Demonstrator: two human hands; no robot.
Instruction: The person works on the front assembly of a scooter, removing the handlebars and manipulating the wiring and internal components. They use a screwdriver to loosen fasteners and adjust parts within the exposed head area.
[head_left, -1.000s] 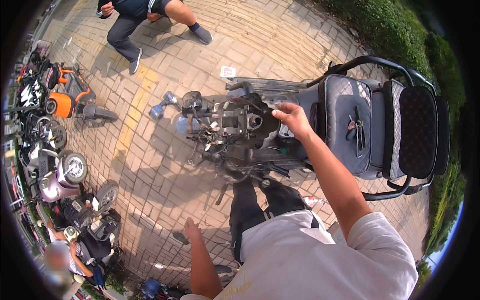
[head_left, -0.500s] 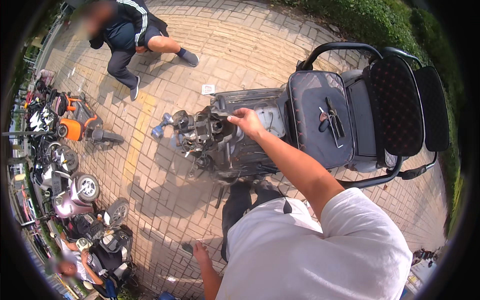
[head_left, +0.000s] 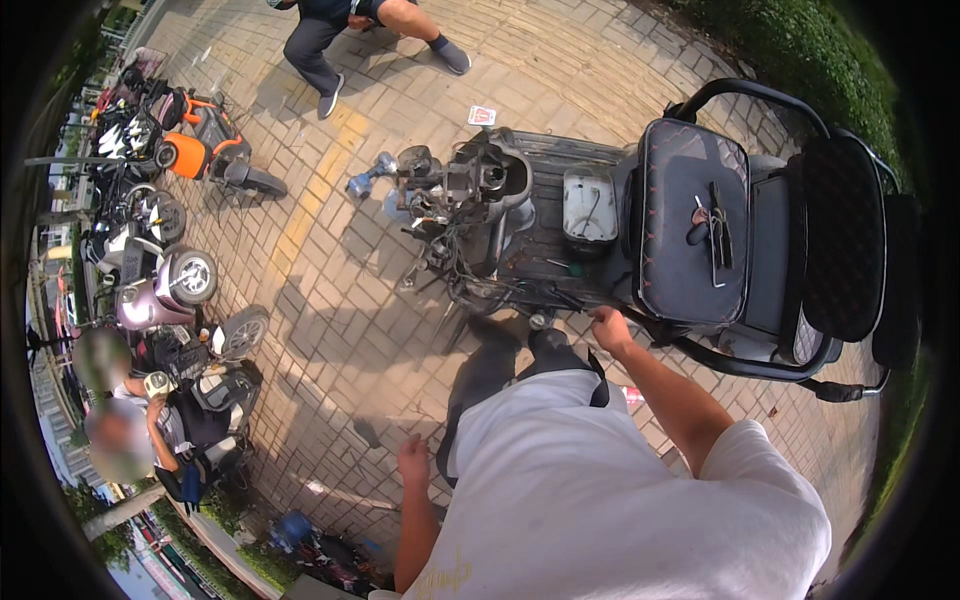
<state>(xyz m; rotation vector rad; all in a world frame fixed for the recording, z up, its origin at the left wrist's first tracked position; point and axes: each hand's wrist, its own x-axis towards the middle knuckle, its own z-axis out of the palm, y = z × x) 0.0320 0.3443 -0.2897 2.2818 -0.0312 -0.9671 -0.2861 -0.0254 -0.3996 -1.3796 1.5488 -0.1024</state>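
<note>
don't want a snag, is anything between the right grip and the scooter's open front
Yes, in this view: the black handlebar end lies on the person's side, between the right grip and the scooter's open front. It sits close to that grip; whether they touch is unclear.

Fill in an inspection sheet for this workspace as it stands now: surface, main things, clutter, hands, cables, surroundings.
Surface: block paving, sunlit, with shadows across it.
Main things: vehicle with its front stripped open; dark handlebar grip; pale-topped box in the footwell.
Clutter: tools on the front seat; blue item and white card on the paving.
Hands: right hand beside the grip, contact unclear; left hand over the paving, nothing seen in it.
Cables: loose wiring at the stripped front.
Surroundings: parked scooters left; a person's legs at top; hedge upper right.
</note>
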